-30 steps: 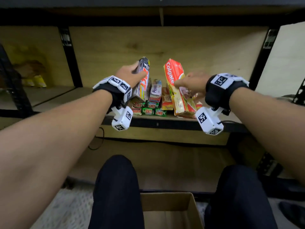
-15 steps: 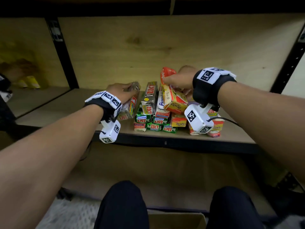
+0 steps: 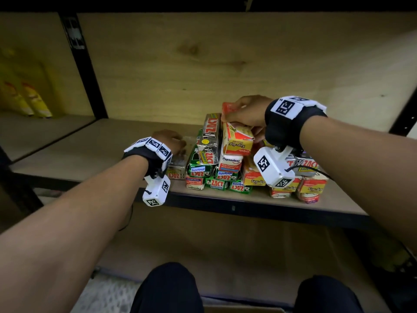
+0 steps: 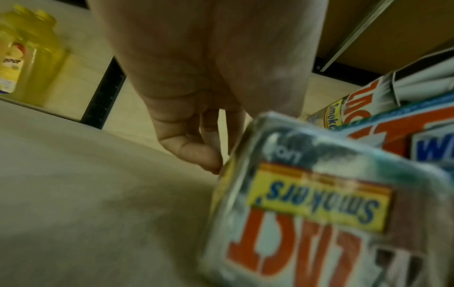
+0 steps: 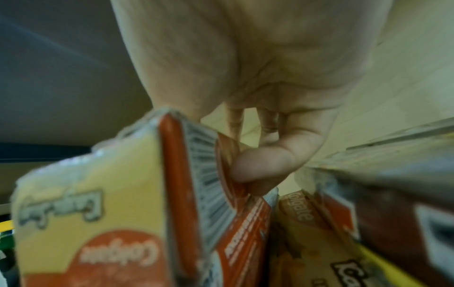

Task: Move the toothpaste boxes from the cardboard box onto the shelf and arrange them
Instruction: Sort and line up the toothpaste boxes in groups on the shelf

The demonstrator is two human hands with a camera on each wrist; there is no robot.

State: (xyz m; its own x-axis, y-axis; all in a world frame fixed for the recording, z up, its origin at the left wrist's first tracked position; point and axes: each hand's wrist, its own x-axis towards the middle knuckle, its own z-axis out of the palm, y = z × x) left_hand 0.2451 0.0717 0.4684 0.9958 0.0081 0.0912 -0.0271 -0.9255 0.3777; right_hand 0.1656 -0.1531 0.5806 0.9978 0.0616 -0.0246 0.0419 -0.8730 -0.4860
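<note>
A pile of toothpaste boxes lies near the front of the wooden shelf. My right hand grips a red and yellow Colgate box that rests tilted on top of the pile. In the right wrist view its thumb presses that Colgate box on the side. My left hand holds a silver Zact box that lies on the shelf against the pile's left side. In the left wrist view the thumb touches the Zact box. Only a strip of the cardboard box shows, at the bottom edge.
Yellow bottles stand in the neighbouring bay, beyond a black upright post. The shelf's dark front rail runs below the pile. My knees are under it. Bare board lies left of the pile.
Both hands came down and forward. The left hand's Zact box went from raised to lying beside the pile. The right hand's Colgate box sank onto the pile's top.
</note>
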